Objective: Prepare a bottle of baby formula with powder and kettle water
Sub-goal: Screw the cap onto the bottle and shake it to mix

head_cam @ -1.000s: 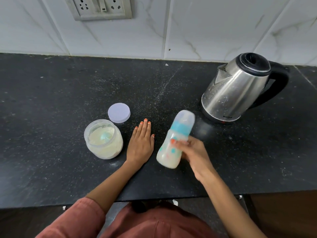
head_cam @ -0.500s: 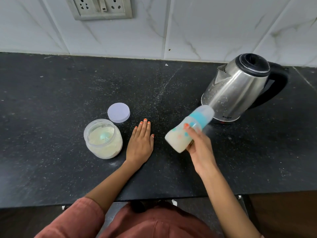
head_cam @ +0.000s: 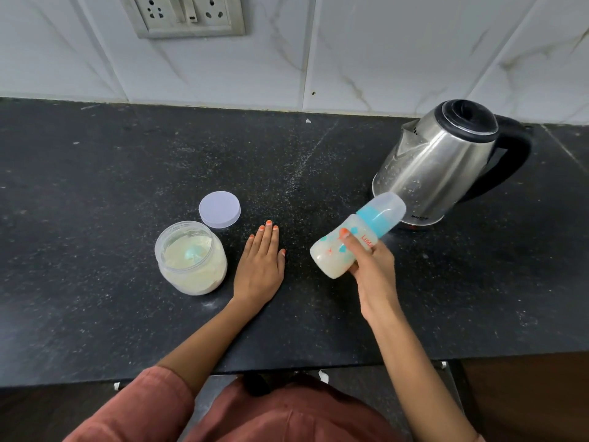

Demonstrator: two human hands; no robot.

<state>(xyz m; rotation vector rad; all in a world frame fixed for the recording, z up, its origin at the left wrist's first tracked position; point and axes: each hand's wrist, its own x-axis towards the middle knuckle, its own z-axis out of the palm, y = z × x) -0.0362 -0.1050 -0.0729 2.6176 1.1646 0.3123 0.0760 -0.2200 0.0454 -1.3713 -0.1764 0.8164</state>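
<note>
My right hand (head_cam: 371,266) grips a baby bottle (head_cam: 357,234) with a teal collar and a clear cap, filled with milky liquid. The bottle is tilted steeply, cap pointing up and right toward the steel kettle (head_cam: 436,164). It hangs just above the black counter (head_cam: 95,173). My left hand (head_cam: 259,266) lies flat on the counter, palm down, fingers together and holding nothing. Left of that hand stands an open clear jar of formula powder (head_cam: 191,258) with a teal scoop inside. The jar's white lid (head_cam: 220,209) lies behind the jar.
The kettle has a black lid and handle and sits at the right rear near the tiled wall. A wall socket plate (head_cam: 185,14) is mounted above the counter at the upper left. The counter's front edge (head_cam: 287,368) runs close to my body.
My right hand has swung the bottle from nearly upright to a strong tilt toward the kettle, moving it right and slightly up. The left hand has stayed flat on the counter.
</note>
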